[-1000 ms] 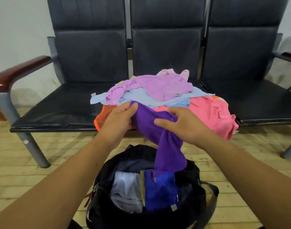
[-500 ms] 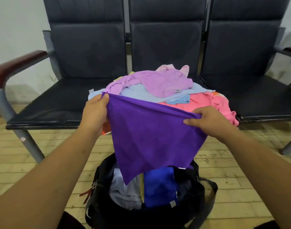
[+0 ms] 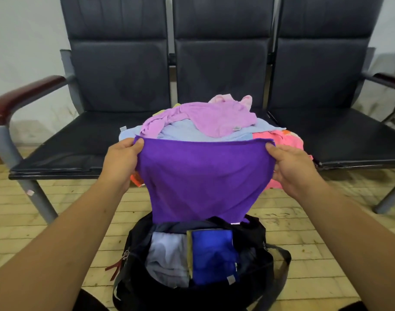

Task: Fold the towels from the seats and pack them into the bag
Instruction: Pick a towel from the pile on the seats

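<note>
Soft, even indoor light, faint shadows, slightly soft focus, perhaps wide-angle bowing at edges.

Both bare forearms extend forward from the lower frame corners and converge slightly. The left hand (image 3: 122, 161) and right hand (image 3: 293, 168) sit level and well apart, backs toward the camera, fingers curled. Each hand pinches one top corner of the purple terry-cloth towel (image 3: 203, 178).

Held the purple towel (image 3: 205, 176) spread by its top corners, pinched in the left hand (image 3: 119, 163) and the right hand (image 3: 295, 169), hanging over the open black bag (image 3: 257, 234) with a folded blue towel (image 3: 212, 257) inside, before the towel heap (image 3: 214, 117) on the seats (image 3: 80, 140).
</note>
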### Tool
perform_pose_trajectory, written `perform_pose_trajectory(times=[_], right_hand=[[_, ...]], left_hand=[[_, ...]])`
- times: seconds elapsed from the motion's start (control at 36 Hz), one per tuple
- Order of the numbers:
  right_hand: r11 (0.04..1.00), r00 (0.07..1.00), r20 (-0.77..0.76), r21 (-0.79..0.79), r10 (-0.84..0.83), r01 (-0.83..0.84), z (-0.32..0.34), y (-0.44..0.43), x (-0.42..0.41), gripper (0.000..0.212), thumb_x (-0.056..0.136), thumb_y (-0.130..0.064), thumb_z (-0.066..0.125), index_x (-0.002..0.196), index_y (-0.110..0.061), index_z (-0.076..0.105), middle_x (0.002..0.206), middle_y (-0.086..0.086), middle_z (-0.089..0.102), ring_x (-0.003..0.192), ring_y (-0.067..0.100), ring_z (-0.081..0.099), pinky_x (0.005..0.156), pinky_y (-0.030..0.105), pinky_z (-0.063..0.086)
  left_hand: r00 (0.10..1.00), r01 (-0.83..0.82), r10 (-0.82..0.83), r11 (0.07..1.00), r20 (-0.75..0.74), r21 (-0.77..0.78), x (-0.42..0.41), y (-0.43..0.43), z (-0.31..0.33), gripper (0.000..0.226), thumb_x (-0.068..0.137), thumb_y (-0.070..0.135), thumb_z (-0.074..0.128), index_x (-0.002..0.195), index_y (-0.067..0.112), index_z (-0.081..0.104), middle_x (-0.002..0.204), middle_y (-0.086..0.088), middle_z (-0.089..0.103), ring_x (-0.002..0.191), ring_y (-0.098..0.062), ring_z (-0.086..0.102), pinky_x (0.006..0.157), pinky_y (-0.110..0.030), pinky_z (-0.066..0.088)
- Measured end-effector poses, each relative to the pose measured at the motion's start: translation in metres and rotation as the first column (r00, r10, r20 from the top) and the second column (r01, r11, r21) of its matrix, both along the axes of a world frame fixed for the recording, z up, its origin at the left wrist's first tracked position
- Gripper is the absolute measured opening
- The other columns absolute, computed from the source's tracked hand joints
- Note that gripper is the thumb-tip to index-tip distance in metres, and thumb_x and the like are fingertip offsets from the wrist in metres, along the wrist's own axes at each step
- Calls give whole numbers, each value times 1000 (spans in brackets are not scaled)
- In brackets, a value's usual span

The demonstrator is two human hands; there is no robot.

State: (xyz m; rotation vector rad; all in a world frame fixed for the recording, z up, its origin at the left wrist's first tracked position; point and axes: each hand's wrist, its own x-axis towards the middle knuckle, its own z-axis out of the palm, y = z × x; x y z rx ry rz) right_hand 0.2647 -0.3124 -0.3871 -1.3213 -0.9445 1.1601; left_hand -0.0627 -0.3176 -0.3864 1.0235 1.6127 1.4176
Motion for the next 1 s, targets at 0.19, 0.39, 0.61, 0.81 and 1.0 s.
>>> perform_pose_trajectory(times=[0.19,0.39,0.61,0.81,1.0], right_hand=[[1000,997,76,-23,-5,7,-9,-3,-18,22,97,-17,64,77,-12,69,78,8,70,75,23,62,70,35,49],[998,991,125,32,41,-45,-12,-16,-52,39,91,-31,68,79,6,63,75,19,56,73,22,51,68,38,43],[963,957,201,130,208,-237,-12,-35,-84,50,82,-41,59,88,9,60,75,16,56,72,22,48,67,46,45],[968,962,167,97,215,-233,-8,-37,-83,15,99,-8,59,98,-14,72,94,16,76,85,31,72,88,56,57],[958,953,138,66,268,-279,0,-43,-80,18,99,-3,56,99,-7,73,95,18,75,86,28,69,93,51,55]], left_hand=[[972,200,-210,975,-105,-94,27,-5,-9,18,96,19,61,79,14,58,71,-4,57,60,-16,49,54,-25,42],[942,336,-336,942,-12,10,68,-16,-10,15,95,18,62,84,8,61,79,-12,52,73,-22,46,67,-34,40],[911,372,-391,916,129,150,96,-25,-17,22,97,12,60,75,8,56,73,-14,52,70,-24,44,70,-39,39],[891,454,-444,870,-95,191,98,-25,-20,19,96,18,54,94,11,71,91,-17,70,81,-33,61,81,-50,51],[874,483,-453,850,-175,211,92,-24,-21,21,91,2,61,104,20,61,71,-7,67,66,-23,62,77,-57,53]])
